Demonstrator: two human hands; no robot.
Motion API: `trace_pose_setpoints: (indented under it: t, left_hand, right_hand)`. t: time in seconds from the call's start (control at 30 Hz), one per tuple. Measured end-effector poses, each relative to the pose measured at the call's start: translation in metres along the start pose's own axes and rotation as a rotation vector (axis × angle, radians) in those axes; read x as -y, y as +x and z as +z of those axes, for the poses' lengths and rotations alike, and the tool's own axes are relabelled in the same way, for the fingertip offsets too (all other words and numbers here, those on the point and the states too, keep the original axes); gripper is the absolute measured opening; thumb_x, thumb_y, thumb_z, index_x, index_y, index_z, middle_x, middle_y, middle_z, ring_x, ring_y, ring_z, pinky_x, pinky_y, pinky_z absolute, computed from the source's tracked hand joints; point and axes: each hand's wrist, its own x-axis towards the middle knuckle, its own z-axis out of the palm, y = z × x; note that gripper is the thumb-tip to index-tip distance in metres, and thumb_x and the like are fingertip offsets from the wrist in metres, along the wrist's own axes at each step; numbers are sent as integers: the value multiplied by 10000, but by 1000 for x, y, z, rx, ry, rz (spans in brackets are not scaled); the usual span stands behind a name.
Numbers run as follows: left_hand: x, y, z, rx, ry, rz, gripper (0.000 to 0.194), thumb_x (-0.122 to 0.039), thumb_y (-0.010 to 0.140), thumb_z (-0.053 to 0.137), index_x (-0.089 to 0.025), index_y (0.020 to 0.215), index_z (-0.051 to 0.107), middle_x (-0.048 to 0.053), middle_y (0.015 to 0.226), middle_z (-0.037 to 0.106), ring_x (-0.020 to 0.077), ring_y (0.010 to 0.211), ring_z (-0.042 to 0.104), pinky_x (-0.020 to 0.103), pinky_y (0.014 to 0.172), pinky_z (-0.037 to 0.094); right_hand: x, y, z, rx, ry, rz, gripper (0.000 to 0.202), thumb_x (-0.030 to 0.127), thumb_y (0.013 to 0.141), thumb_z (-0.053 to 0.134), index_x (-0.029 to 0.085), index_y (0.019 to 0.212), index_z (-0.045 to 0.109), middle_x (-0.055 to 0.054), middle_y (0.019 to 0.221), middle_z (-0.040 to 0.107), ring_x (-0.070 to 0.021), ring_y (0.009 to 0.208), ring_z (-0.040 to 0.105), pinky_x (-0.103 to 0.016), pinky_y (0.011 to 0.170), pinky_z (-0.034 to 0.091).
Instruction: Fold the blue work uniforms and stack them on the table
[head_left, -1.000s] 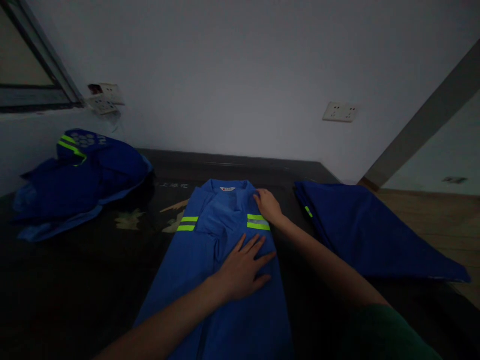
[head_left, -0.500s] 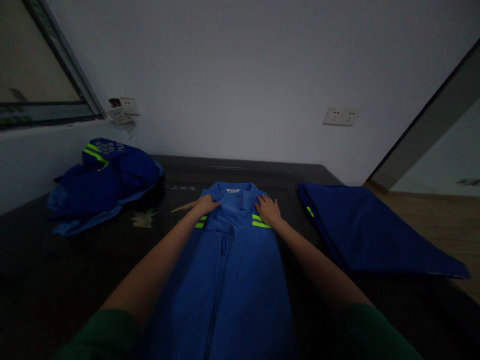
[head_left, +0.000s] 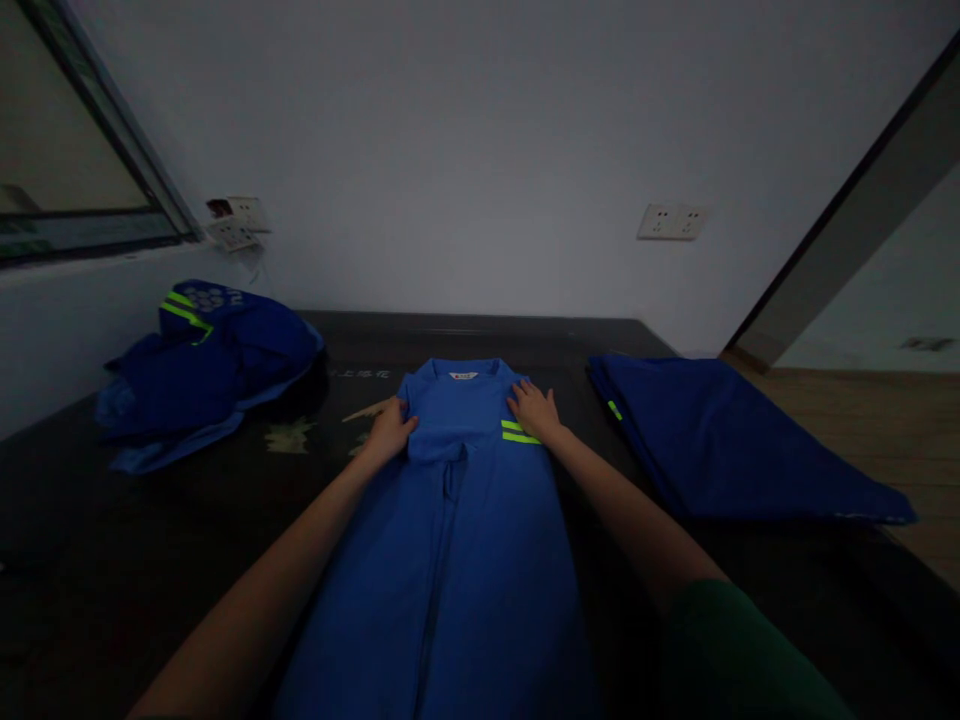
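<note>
A blue work jacket [head_left: 495, 540] with a zip down its front lies stretched out before me, its collar and white label [head_left: 463, 376] at the far end. At its left shoulder edge my left hand [head_left: 390, 428] grips the cloth, thumb on top and the fingers at the edge. My right hand [head_left: 534, 408] rests palm down on the right shoulder, fingers spread, just above two yellow-green reflective stripes [head_left: 520, 432]. No matching stripes show on the left side.
Crumpled blue clothing [head_left: 217, 370] is heaped at the left on the dark table [head_left: 480, 328]. To the right lies a folded dark-blue garment [head_left: 742, 440]. A pale wall with sockets [head_left: 670, 222] rises behind the table, and a window [head_left: 67, 130] is at upper left.
My left hand has shifted left and nearer to me. The cloth by the collar is smoother, and the left stripes have gone from sight. My right hand stays on the right shoulder.
</note>
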Motion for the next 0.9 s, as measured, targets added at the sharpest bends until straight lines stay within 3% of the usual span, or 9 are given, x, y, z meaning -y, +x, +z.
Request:
trace_pose_setpoints:
  t: [0.1,0.17,0.2,0.3,0.37,0.5,0.63,0.77,0.9]
  left_hand:
    - [-1,-3,-4,-114,4,78,463,-185,848,507,-86,1292,426,118,968,644,244,877,638,407,835,497]
    - [-8,-9,-10,-221,41,248,487,-199,865,494,-104,1335,409,150,1122,593,251,1005,602,427,918,466]
    - [-12,-14,-12,-216,70,363,463,-218,874,496,-127,1324,439,151,1185,565,255,1073,572,435,962,442]
    - [-19,-31,-12,100,173,686,393,-290,893,514,-216,1280,528,106,1290,537,255,1198,504,435,1033,392]
    - [-19,-41,-9,309,240,779,406,-280,898,508,-243,1302,529,96,1345,522,251,1235,487,431,1044,383]
    - [-8,-47,-7,416,315,771,527,-167,858,495,-227,1381,461,117,1425,463,248,1281,461,419,1062,370]
    - [0,-47,-7,394,328,816,564,-117,790,515,-226,1344,491,86,1480,396,242,1326,410,421,1082,349]
    - [-3,-51,0,222,294,847,412,-98,778,492,-176,1163,618,95,1440,436,261,1333,388,462,1089,333]
    - [-10,-61,4,90,276,817,346,-93,810,438,-175,1067,654,96,1310,562,249,1252,477,457,1059,365]
  right_hand:
    - [2,-1,-7,-23,6,14,461,351,987,339,158,1396,432,-144,1501,365,-269,1404,270,-575,1107,217]
    - [5,-4,-9,-44,18,6,447,353,984,351,174,1380,456,-136,1492,382,-269,1377,324,-545,1103,251]
    - [8,-6,-10,-41,22,-2,444,361,981,358,182,1373,465,-135,1485,393,-273,1354,360,-543,1096,264]
    - [15,-13,-7,-6,19,-28,446,379,975,378,191,1369,471,-141,1466,418,-295,1316,408,-575,1071,284]
    - [17,-17,-5,-20,15,-31,435,363,980,374,190,1366,472,-140,1451,438,-293,1321,400,-578,1071,278]
    - [17,-33,-17,-138,38,-100,373,276,970,404,158,1296,541,-145,1374,514,-271,1264,453,-522,1084,283]
    - [27,-76,-44,-159,179,-358,300,184,930,452,154,1174,623,-126,1214,613,-248,1140,529,-423,973,408]
    - [59,-132,-65,7,246,-768,262,142,911,473,181,1086,664,-66,1073,666,-204,1036,557,-360,910,433]
    - [86,-169,-66,162,203,-1044,301,79,877,493,203,1091,664,-46,1147,648,-201,1089,498,-348,906,429]
